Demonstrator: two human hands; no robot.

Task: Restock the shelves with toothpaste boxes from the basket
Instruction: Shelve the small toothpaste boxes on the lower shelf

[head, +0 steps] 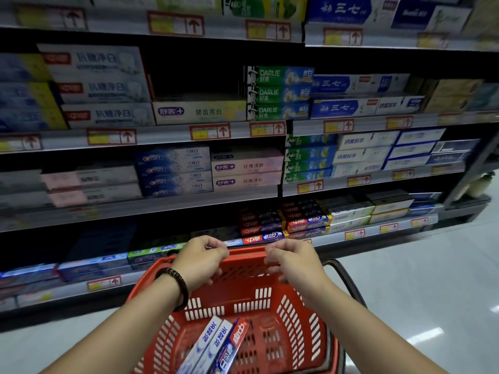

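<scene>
A: How far had the restocking been carried?

B: At the left, the grey metal shelves were seen mostly lined with long glossy cardboard cartons. A dark gap was left above one pale yellow carton. The job was judged unfinished.

A: And the hands?

B: The left hand, ringed by a dark beaded bracelet, was held with fingers curled at the far rim of the red slotted plastic basket. Whether the rim was gripped could not be told. Three slim rectangular toothpaste boxes, two white-blue and one red-blue, were left lying slanted inside, toward the near wall. The right hand was likewise curled at the rim, and its grip could not be told either.
</scene>
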